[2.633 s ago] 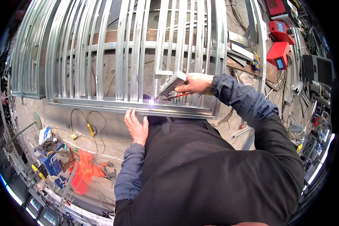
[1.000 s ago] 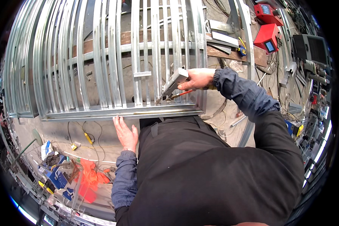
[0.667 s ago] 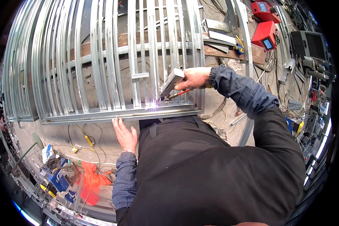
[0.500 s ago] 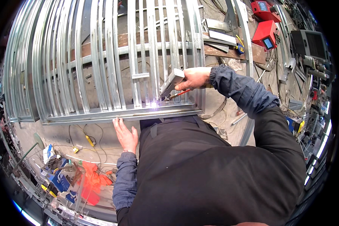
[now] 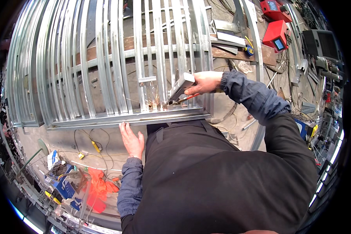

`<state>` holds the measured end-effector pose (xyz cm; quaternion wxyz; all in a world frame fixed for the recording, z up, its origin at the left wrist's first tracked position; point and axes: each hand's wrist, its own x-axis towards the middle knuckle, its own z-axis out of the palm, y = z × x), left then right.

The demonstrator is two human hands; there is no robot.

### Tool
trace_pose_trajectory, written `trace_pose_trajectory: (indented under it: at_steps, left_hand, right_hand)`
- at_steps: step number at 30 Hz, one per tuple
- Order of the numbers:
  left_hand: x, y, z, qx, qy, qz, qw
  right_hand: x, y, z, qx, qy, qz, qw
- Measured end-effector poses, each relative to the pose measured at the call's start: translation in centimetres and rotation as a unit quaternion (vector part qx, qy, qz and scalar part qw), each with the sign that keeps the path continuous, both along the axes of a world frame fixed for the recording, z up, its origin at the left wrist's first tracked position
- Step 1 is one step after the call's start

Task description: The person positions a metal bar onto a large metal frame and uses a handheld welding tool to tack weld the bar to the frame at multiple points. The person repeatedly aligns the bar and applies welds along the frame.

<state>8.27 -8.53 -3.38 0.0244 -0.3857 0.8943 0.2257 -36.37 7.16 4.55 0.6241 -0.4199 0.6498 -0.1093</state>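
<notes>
Workshop concrete floor (image 5: 105, 138) is spreading under a large galvanised steel grille frame (image 5: 105, 78) lying flat, with red welding machines (image 5: 279, 37) sitting far right beside grey metal offcuts. The right hand (image 5: 204, 82) is closing tight around a grey welding torch (image 5: 179, 89), its tip touching the frame's near rail where sparks (image 5: 156, 97) are flying up between two bars. The left hand (image 5: 132, 138) is lying open and flat, fingers spread, pressing the floor just beside that near rail. Judging from this, sparks could be landing on the bare left hand or the dark sleeve (image 5: 253, 95), since both are sitting near the arc; the loose yellow-ended cables (image 5: 93, 146) near left could also be catching a foot. Orange gloves (image 5: 99, 189) are lying crumpled at near left, next to a blue box-shaped package (image 5: 68, 187) and a small white-and-blue packet (image 5: 52, 160); their labels are too small to make out.
</notes>
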Motion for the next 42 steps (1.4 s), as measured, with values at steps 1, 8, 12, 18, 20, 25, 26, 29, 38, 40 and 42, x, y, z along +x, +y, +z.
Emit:
trace_pose_trajectory:
  at_steps: [1,8,12,18,20,25,26,29,38,40,42]
  left_hand:
    - [0.0,-0.1,0.1,0.001,-0.002,-0.003,1.0]
    - [0.3,0.1,0.1,0.002,0.003,-0.009,1.0]
    - [0.4,-0.8,0.9,0.001,-0.008,-0.033,0.999]
    - [0.5,-2.8,1.9,-0.036,-0.027,-0.064,0.997]
    - [0.3,-4.2,2.4,-0.005,-0.006,-0.058,0.998]
    - [-0.8,-8.6,2.2,-0.019,0.076,-0.073,0.994]
    - [-1.5,-9.5,2.3,-0.014,0.094,-0.087,0.992]
    - [-3.5,-12.3,1.7,0.056,0.121,-0.129,0.983]
    - [-6.3,-14.4,-2.2,0.084,0.092,-0.308,0.943]
    - [-5.9,-15.3,-2.6,0.066,0.064,-0.339,0.936]
    - [-5.4,-16.1,-2.9,0.038,0.038,-0.368,0.928]
  right_hand:
    - [-0.3,0.9,-0.8,-0.006,-0.006,-0.011,1.0]
    - [-2.0,-1.0,1.6,-0.022,-0.056,-0.232,0.971]
    - [-4.1,-5.0,-2.1,-0.083,-0.046,-0.337,0.937]
    - [-5.8,-9.2,-6.0,-0.083,-0.063,-0.428,0.898]
    - [-6.0,-9.2,-7.4,-0.064,-0.083,-0.449,0.887]
    - [-6.1,-9.4,-8.8,-0.062,-0.07,-0.481,0.872]
    - [-5.5,-9.6,-8.6,-0.074,-0.009,-0.49,0.869]
    - [-5.0,-9.0,-9.0,-0.066,0.23,-0.439,0.866]
    - [13.6,-11.3,-8.0,-0.239,0.397,-0.157,0.872]
    - [14.6,-11.6,-9.5,-0.221,0.418,-0.131,0.871]
    - [14.9,-12.0,-10.1,-0.21,0.439,-0.127,0.865]
